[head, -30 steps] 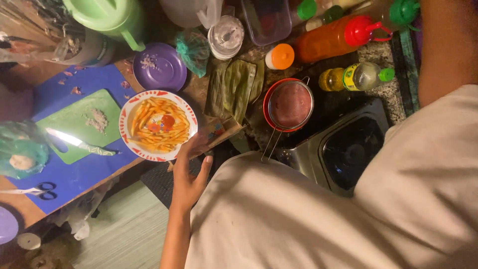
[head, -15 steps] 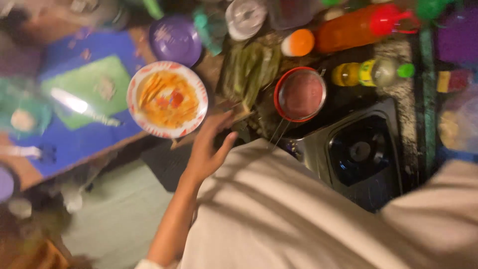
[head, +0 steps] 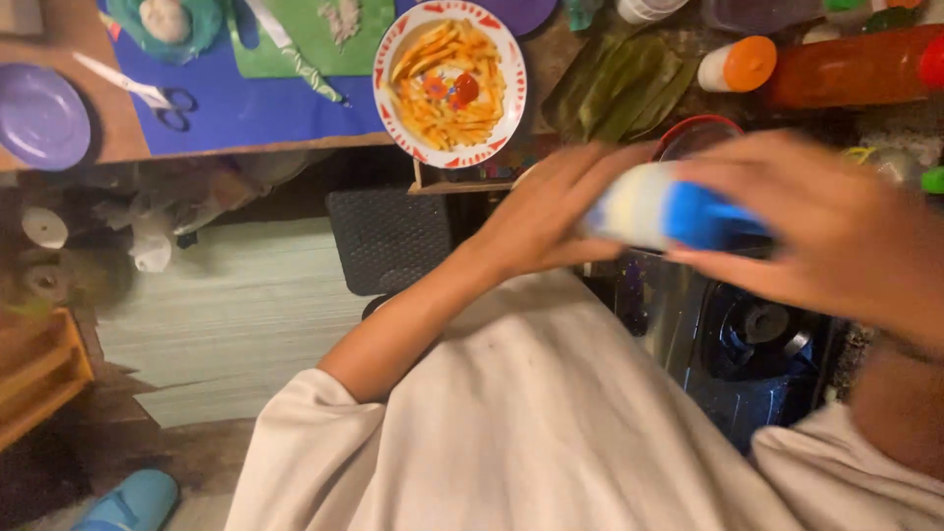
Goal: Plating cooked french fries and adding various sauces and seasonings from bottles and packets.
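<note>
You are holding a small bottle (head: 661,208) in front of your chest, blurred in the head view, with a pale whitish body toward your left and a bright blue end toward your right. Your left hand (head: 551,211) is curling its fingers around the pale end, and your right hand (head: 826,231) is closing over the blue end from above, so both hands are gripping the same bottle, which is hanging in the air over the edge of a dark metal stove (head: 757,344) rather than resting on anything. The bottle is looking smooth and rounded, like plastic, though the blur is hiding any finer detail. Beyond your hands, a round plate (head: 393,74) with a red and white patterned rim is sitting at the edge of the table (head: 108,138), carrying yellow strips of food with a red dab in the middle. Just right of it, flat green leaves (head: 615,88) are lying in a stack, and farther right an orange-capped jar (head: 737,64) and a long orange-red bottle (head: 846,64) are lying near each other. On the left, a blue mat (head: 256,103) is covering the wooden table, with a green cutting board (head: 324,34), scissors (head: 147,93) and a purple plate (head: 39,113) on or beside it. Below the table, the floor (head: 226,315) is showing pale green planks and a dark ribbed mat (head: 388,236), and your loose cream shirt (head: 511,423) is filling the lower view.
</note>
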